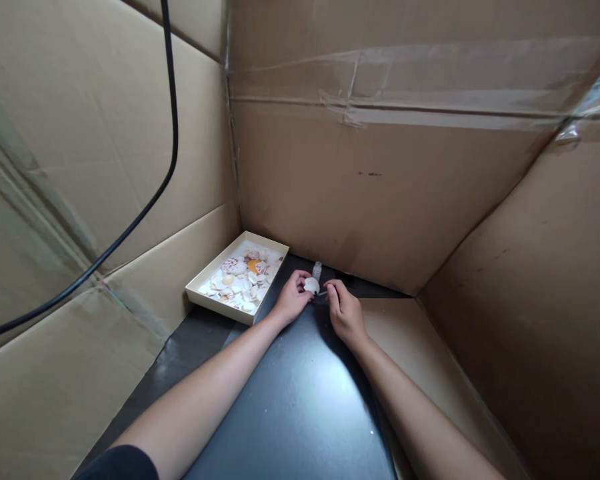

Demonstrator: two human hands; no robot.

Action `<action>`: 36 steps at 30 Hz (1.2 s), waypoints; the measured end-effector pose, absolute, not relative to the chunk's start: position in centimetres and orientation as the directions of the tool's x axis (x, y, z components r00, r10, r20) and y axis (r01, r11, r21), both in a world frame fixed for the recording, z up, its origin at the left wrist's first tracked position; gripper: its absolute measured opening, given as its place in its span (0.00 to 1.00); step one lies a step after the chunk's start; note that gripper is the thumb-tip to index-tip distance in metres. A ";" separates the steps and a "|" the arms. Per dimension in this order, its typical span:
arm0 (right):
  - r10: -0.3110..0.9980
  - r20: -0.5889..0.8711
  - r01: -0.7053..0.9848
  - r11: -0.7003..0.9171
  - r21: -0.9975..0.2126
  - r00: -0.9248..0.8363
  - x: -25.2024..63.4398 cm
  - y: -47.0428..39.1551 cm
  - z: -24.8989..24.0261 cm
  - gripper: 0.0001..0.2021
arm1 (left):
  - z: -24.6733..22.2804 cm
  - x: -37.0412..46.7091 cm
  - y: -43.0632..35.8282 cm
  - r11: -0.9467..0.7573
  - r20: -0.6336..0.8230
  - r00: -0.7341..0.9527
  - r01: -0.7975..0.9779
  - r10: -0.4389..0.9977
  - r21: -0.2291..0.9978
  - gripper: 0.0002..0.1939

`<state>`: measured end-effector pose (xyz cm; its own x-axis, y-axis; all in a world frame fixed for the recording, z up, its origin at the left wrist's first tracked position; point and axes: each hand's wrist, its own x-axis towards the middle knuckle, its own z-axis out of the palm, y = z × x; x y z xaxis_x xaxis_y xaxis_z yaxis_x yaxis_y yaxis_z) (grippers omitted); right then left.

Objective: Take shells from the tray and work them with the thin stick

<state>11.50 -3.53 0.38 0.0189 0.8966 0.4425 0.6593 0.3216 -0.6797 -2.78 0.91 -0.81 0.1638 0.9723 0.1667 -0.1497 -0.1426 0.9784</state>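
Near the far end of the dark table, my left hand (293,297) is closed on a white shell (311,286), holding it by the edge. To its right, the fingers of my right hand (345,309) are pinched on a thin stick (323,293) whose end is close to the shell's lower edge. Whether the stick touches the shell is too small to tell. Just behind the shell stands a small clear bottle (317,270). A shallow cream box (221,309) with many shells in it lies to the left of my left hand.
Cardboard walls (320,187) enclose the dark table (290,407) at the left, back and right. A black cable (174,133) hangs down along the left wall. Under my right forearm lies a flat cardboard sheet (405,327).
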 end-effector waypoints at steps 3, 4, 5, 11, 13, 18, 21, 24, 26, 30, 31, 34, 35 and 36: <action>0.894 0.444 0.659 0.297 -0.691 0.063 11.5 -3.6 0.5 0.17 | -0.7 -2.8 0.8 -0.132 0.158 0.171 -0.154 0.972 0.979 0.18; 0.889 0.451 0.650 0.301 -0.698 0.074 11.5 -3.6 0.5 0.17 | -0.7 -2.8 0.8 -0.126 0.153 0.176 -0.156 0.972 0.980 0.17; 0.884 0.460 0.638 0.311 -0.704 0.077 11.5 -3.6 0.5 0.17 | -0.7 -2.8 0.8 -0.120 0.148 0.182 -0.158 0.972 0.980 0.17; 0.872 0.478 0.627 0.316 -0.712 0.103 11.7 -3.3 0.2 0.15 | -0.7 -2.8 0.7 -0.092 0.123 0.212 -0.150 0.970 0.984 0.17; 0.855 0.503 0.601 0.340 -0.723 0.122 11.7 -3.2 0.2 0.15 | -0.7 -2.8 0.7 -0.089 0.119 0.222 -0.140 0.968 0.986 0.17; 0.868 0.492 0.554 0.374 -0.744 0.075 11.7 -3.4 0.4 0.14 | -0.6 -2.9 0.6 -0.083 0.112 0.233 -0.133 0.966 0.988 0.16; 0.873 0.472 0.603 0.311 -0.735 0.126 11.8 -3.4 0.3 0.14 | -0.6 -2.9 0.6 -0.082 0.114 0.239 -0.139 0.964 0.987 0.16; 0.856 0.499 0.588 0.335 -0.736 0.137 11.7 -3.5 0.4 0.15 | -0.6 -2.9 0.6 -0.090 0.122 0.238 -0.143 0.964 0.986 0.16; 0.859 0.502 0.570 0.363 -0.737 0.102 11.7 -3.5 0.4 0.15 | -0.7 -2.9 0.6 -0.089 0.122 0.235 -0.146 0.964 0.985 0.16; 0.866 0.485 0.571 0.341 -0.747 0.117 11.6 -3.5 0.4 0.14 | -0.6 -2.9 0.6 -0.084 0.113 0.227 -0.135 0.967 0.987 0.16; 0.861 0.493 0.562 0.346 -0.751 0.128 11.6 -3.5 0.4 0.14 | -0.5 -2.9 0.6 -0.087 0.114 0.225 -0.128 0.968 0.988 0.16; 0.856 0.509 0.528 0.391 -0.754 0.092 11.5 -3.5 0.4 0.14 | -0.3 -2.9 0.5 -0.101 0.124 0.220 -0.113 0.967 0.988 0.15; 0.860 0.505 0.525 0.398 -0.752 0.071 11.5 -3.5 0.3 0.14 | -0.3 -2.9 0.5 -0.105 0.127 0.218 -0.111 0.968 0.988 0.14; 0.866 0.497 0.528 0.395 -0.752 0.059 11.5 -3.5 0.3 0.14 | -0.3 -2.9 0.5 -0.107 0.129 0.215 -0.110 0.968 0.988 0.14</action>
